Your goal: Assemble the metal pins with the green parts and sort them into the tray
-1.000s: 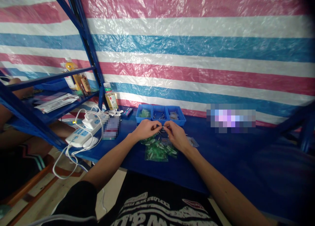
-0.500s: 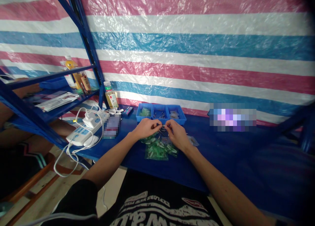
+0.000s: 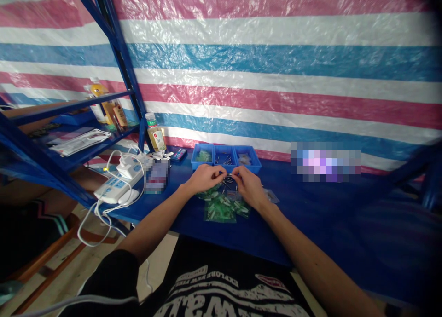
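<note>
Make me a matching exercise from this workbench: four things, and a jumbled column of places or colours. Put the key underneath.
1. Power strip
2. Heap of green packets
3. Row of bins
4. Bottle on the desk

A. Just beyond the left hand and right hand
B. Upright, beside the rack post
C. Mostly white
D. Near side of the desk, closer to the person than the bins

Pairs: 1-C, 2-D, 3-A, 4-B
</note>
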A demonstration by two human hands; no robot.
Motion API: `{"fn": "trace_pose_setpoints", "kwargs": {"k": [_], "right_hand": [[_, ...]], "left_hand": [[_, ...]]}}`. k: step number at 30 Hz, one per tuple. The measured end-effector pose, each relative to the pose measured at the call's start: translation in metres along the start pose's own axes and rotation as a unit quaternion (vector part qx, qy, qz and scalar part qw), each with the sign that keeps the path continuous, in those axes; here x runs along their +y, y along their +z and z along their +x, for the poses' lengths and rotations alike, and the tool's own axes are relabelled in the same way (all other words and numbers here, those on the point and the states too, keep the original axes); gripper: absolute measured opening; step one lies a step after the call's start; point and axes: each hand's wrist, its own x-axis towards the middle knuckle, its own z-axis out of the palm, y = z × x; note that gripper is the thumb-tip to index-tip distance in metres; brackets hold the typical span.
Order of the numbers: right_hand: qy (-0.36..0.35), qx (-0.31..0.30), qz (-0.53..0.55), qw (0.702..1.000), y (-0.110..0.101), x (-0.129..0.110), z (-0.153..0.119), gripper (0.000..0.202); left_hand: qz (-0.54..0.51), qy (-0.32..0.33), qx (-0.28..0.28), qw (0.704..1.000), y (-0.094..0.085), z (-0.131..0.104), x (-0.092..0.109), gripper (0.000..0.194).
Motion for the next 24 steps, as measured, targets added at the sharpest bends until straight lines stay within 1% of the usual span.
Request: {"fn": "trace_pose_setpoints", "kwargs": {"k": [5, 9, 11, 13, 14, 16, 18, 20, 24], "right_hand": [[0.019, 0.003, -0.014, 1.000, -0.002, -0.001, 0.002, 0.019], [0.038, -0.010, -0.034, 0.999, -0.003, -0.001, 0.002, 0.026], [0.055, -0.013, -0.042, 0.998, -0.004, -0.002, 0.001, 0.026], [0.078, -0.010, -0.047, 0.996, -0.004, -0.003, 0.002, 0.024], [0.088, -0.008, -0.048, 0.995, -0.004, -0.003, 0.002, 0.024], [0.098, -0.008, -0.052, 0.994, -0.004, -0.002, 0.002, 0.025], [0.095, -0.011, -0.061, 0.994, -0.004, 0.000, 0.003, 0.025], [0.077, -0.020, -0.072, 0.994, -0.002, 0.003, 0.004, 0.023], [0.027, -0.071, -0.089, 0.993, 0.002, 0.008, 0.002, 0.016]], "left_hand": [[0.004, 0.000, 0.001, 1.000, 0.000, -0.001, 0.001, 0.023], [0.016, -0.008, 0.002, 1.000, 0.000, -0.001, 0.003, 0.023], [0.039, -0.056, 0.043, 0.997, 0.002, 0.003, 0.003, 0.025], [0.059, -0.128, 0.110, 0.984, 0.005, 0.010, 0.001, 0.028], [0.061, -0.155, 0.135, 0.977, 0.006, 0.014, 0.000, 0.029], [0.062, -0.173, 0.149, 0.972, 0.007, 0.021, -0.003, 0.034], [0.062, -0.166, 0.140, 0.974, 0.006, 0.024, -0.006, 0.037], [0.058, -0.145, 0.123, 0.980, 0.005, 0.022, -0.008, 0.035], [0.043, -0.079, 0.054, 0.994, 0.002, 0.013, -0.009, 0.031]]}}
